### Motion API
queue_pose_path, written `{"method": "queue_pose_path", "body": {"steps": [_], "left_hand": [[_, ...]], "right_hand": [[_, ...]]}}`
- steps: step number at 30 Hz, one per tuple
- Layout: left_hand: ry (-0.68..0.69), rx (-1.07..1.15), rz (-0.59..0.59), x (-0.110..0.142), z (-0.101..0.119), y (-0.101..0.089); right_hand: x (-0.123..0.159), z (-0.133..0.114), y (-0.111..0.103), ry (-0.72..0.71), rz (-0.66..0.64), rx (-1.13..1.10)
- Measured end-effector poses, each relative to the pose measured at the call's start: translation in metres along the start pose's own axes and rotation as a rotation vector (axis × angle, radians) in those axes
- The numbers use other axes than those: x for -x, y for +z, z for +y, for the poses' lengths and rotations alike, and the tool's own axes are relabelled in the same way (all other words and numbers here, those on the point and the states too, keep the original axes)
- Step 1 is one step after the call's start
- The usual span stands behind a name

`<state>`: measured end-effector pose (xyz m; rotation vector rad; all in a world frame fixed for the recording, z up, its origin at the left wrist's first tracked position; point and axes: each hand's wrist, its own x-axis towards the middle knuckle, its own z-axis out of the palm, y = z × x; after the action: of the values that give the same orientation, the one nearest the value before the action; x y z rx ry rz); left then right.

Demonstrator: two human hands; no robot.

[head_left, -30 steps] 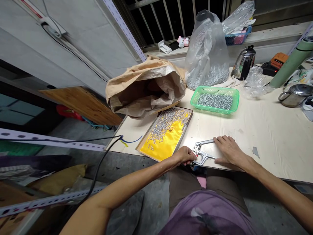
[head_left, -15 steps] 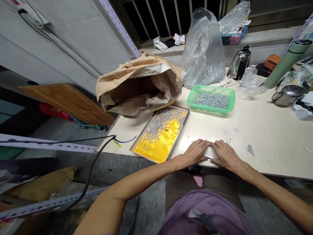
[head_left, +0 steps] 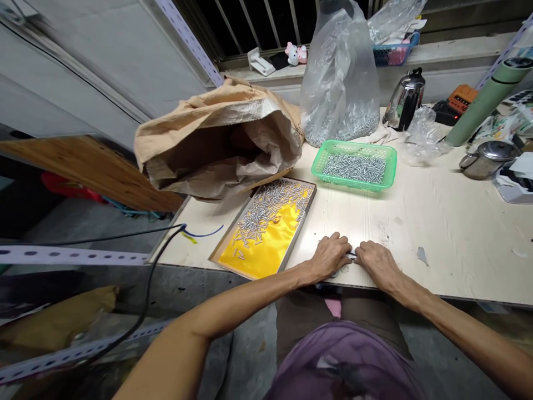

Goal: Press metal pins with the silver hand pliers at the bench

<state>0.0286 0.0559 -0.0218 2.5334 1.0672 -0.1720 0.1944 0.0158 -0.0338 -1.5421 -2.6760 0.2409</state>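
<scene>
My left hand (head_left: 332, 255) and my right hand (head_left: 378, 264) are close together at the table's front edge, fingers curled inward. Between their fingertips shows a thin strip of a small silvery piece (head_left: 352, 255), gripped from both ends. Most of it is covered by the fingers, so its exact kind cannot be made out. Left of my hands lies a shallow tray lined with yellow cloth (head_left: 260, 253), and many small metal pins (head_left: 266, 208) are scattered over its far part. Beyond my hands stands a green plastic basket (head_left: 353, 186) with more such pins inside.
A large open brown paper sack (head_left: 225, 139) leans over the tray's far end. Behind the basket stands a clear plastic bag (head_left: 341, 83) with metal pieces. A steel kettle (head_left: 405, 100), a green flask (head_left: 487, 103) and a steel cup (head_left: 485, 160) occupy the back right.
The silvery piece between my hands showed a broader flat face before; now only a narrow strip shows. My fingers have curled more and the hands come slightly closer. The view has shifted a little.
</scene>
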Motion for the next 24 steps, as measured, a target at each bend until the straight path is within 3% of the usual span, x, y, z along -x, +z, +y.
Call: {"method": "queue_pose_path", "body": {"steps": [3, 5, 10, 15, 19, 24], "left_hand": [[0.008, 0.006, 0.024, 0.000, -0.002, 0.001], [-0.001, 0.028, 0.122, 0.005, -0.001, 0.009], [0.105, 0.113, 0.384, 0.025, 0.017, 0.051], [0.214, 0.161, 0.390, 0.035, 0.039, 0.070], [0.203, 0.201, 0.380, 0.036, 0.043, 0.065], [0.136, 0.293, 0.267, 0.037, 0.043, 0.072]], "right_hand": [[0.000, 0.005, -0.005, 0.023, -0.001, 0.014], [0.000, 0.010, -0.011, 0.028, 0.018, 0.004], [-0.005, 0.035, -0.014, -0.026, 0.035, -0.140], [-0.031, 0.051, -0.015, 0.031, 0.093, -0.127], [-0.050, 0.023, -0.027, -0.001, 0.060, -0.010], [-0.064, -0.044, -0.024, -0.320, -0.023, -0.024]]}}
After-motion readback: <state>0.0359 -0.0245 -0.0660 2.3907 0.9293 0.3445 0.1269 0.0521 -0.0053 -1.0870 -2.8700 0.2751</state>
